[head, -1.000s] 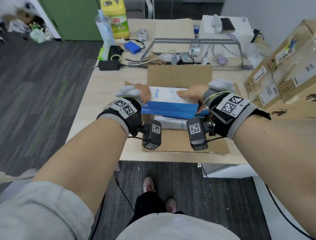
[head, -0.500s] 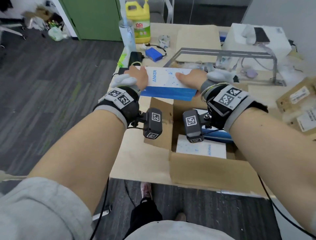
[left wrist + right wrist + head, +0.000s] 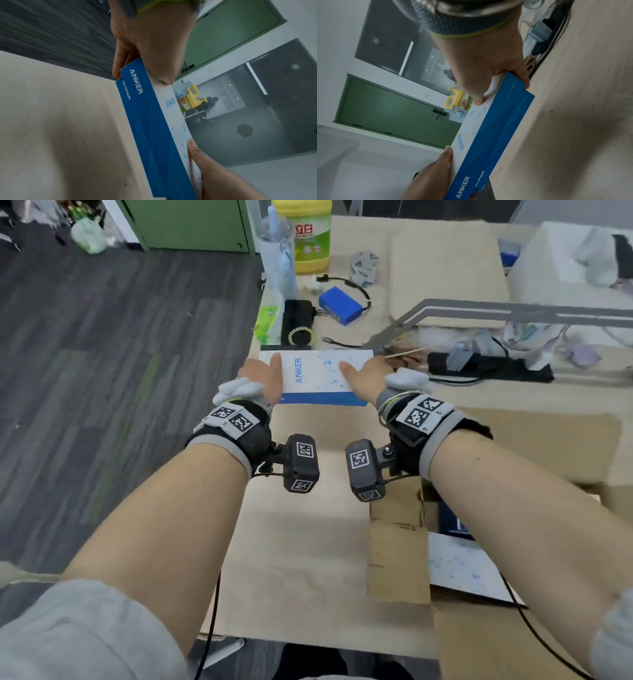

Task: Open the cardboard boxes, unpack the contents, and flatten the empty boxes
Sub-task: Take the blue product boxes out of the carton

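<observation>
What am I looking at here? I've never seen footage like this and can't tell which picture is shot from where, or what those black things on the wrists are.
No machine here: a person is working with bare hands, wearing a camera on the head and one on each wrist. The black blocks with square codes are those wrist cameras. The large picture looks down from the head; the other two look along each hand, so they appear tilted.

The left hand and right hand each grip one end of a white and blue Anker box, thumbs on top, just above the table. It may be two boxes stacked; the side view hints at that.

At lower right stands the open cardboard box with more packages inside. Further back lie a blue pack and a yellow bottle.
</observation>
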`<state>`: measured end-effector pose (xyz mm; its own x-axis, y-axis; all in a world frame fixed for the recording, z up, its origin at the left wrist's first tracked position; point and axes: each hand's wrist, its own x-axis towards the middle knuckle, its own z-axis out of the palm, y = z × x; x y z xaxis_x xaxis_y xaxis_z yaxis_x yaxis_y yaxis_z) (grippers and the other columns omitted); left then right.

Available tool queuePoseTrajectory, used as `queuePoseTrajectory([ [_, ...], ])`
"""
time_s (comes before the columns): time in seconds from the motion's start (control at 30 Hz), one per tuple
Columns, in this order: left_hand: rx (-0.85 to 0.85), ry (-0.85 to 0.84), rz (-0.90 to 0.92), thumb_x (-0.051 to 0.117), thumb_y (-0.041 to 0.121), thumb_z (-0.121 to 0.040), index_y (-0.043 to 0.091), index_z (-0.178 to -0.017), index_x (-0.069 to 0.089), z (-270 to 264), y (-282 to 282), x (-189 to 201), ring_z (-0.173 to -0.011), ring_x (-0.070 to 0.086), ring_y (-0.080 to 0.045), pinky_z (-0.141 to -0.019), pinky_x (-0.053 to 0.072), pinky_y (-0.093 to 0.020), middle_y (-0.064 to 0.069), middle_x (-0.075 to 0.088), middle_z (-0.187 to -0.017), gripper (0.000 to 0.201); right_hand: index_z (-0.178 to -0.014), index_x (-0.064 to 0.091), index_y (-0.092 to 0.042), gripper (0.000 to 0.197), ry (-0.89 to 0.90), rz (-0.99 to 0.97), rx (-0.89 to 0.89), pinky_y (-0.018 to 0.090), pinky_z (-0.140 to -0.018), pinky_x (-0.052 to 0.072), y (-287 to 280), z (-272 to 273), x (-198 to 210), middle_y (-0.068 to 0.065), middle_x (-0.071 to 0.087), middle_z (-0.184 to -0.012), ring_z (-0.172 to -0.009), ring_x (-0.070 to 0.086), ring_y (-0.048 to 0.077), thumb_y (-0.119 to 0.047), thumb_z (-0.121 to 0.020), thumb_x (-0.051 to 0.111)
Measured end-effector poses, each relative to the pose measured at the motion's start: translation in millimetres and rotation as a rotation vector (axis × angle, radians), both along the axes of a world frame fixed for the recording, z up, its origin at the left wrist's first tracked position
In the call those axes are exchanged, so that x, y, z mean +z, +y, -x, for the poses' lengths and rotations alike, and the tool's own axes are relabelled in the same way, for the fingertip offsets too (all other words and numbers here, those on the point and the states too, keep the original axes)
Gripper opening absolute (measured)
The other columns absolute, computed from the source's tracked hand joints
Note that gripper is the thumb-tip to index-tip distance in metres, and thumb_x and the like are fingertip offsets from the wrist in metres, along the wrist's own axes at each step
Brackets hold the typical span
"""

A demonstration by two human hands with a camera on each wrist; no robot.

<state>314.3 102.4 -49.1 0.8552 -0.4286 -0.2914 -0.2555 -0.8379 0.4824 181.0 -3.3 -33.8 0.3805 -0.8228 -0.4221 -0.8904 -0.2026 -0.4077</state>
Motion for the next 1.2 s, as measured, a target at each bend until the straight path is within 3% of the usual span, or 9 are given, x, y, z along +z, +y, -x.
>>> queuePoseTrajectory([
  [0.13,-0.011,0.070,-0.063,0.030,0.050,-0.101,-0.003,-0.125,0.051,-25.3,2.2,-36.1,-0.117,0.053,-0.036,-0.091,0.037,-0.034,-0.022,0.056,-0.127,0.062,-0.145,0.019,0.006,0.081,0.013,-0.082,-0.065,0.043,-0.110,0.030,1.7,-30.5,-34.0,0.023,0.036,-0.147,-0.135,0.036,0.037,-0.054,-0.096,0.040],
  [0.23,-0.012,0.110,-0.084,0.031,0.046,-0.102,-0.004,-0.126,0.050,-35.0,8.1,-58.8,-0.119,0.051,-0.036,-0.083,0.034,-0.031,-0.024,0.054,-0.129,0.059,-0.144,0.015,0.007,0.074,0.046,-0.144,-0.061,0.040,-0.108,0.030,3.4,-45.3,-54.1,0.022,0.033,-0.148,-0.135,0.035,0.037,-0.046,-0.099,0.039],
  [0.47,0.065,0.130,-0.157,0.029,0.054,-0.099,0.000,-0.130,0.044,-62.3,7.5,-97.6,-0.120,0.051,-0.036,-0.098,0.035,-0.039,-0.020,0.053,-0.132,0.064,-0.140,0.022,0.003,0.068,0.009,-0.214,-0.102,0.046,-0.108,0.032,6.2,-69.7,-88.6,0.020,0.040,-0.145,-0.131,0.040,0.037,-0.045,-0.097,0.045],
  [0.63,0.097,0.069,-0.074,0.032,0.041,-0.101,0.000,-0.129,0.041,-71.4,-5.3,-100.7,-0.120,0.050,-0.037,-0.102,0.035,-0.043,-0.021,0.053,-0.132,0.050,-0.134,0.026,0.000,0.064,-0.031,-0.178,-0.094,0.044,-0.101,0.039,-5.1,-80.2,-93.3,0.019,0.048,-0.137,-0.123,0.049,0.037,-0.048,-0.097,0.043],
  [0.73,0.066,0.061,-0.024,0.032,0.042,-0.101,0.003,-0.131,0.038,-80.2,-9.8,-108.7,-0.118,0.052,-0.038,-0.102,0.036,-0.046,-0.020,0.054,-0.130,0.050,-0.136,0.027,-0.001,0.069,-0.005,-0.147,-0.082,0.044,-0.100,0.040,-12.8,-85.0,-92.0,0.019,0.048,-0.135,-0.122,0.049,0.037,-0.054,-0.095,0.042],
  [0.97,-0.065,0.024,0.012,0.027,0.054,-0.098,0.013,-0.141,0.030,-90.7,-5.7,-114.9,-0.109,0.055,-0.039,-0.087,0.039,-0.040,-0.020,0.057,-0.124,0.059,-0.138,0.027,-0.001,0.078,0.020,-0.125,-0.084,0.042,-0.098,0.038,-18.2,-80.3,-93.4,0.018,0.048,-0.136,-0.123,0.048,0.035,-0.063,-0.093,0.038],
  [1.07,-0.097,-0.006,-0.044,0.020,0.064,-0.094,0.025,-0.146,0.021,-94.3,-6.4,-110.8,-0.108,0.056,-0.038,-0.092,0.042,-0.046,-0.018,0.055,-0.127,0.065,-0.138,0.029,-0.001,0.081,0.036,-0.125,-0.092,0.041,-0.097,0.037,-17.3,-79.1,-93.3,0.019,0.050,-0.134,-0.121,0.049,0.034,-0.067,-0.091,0.036],
  [1.2,-0.093,-0.021,-0.064,0.021,0.056,-0.099,0.024,-0.153,0.010,-92.8,-10.7,-95.2,-0.126,0.043,-0.040,-0.103,0.031,-0.048,-0.020,0.041,-0.143,0.064,-0.136,0.033,0.004,0.083,0.081,-0.115,-0.120,0.038,-0.100,0.032,-14.6,-76.5,-80.2,0.018,0.050,-0.133,-0.123,0.047,0.033,-0.067,-0.093,0.030],
])
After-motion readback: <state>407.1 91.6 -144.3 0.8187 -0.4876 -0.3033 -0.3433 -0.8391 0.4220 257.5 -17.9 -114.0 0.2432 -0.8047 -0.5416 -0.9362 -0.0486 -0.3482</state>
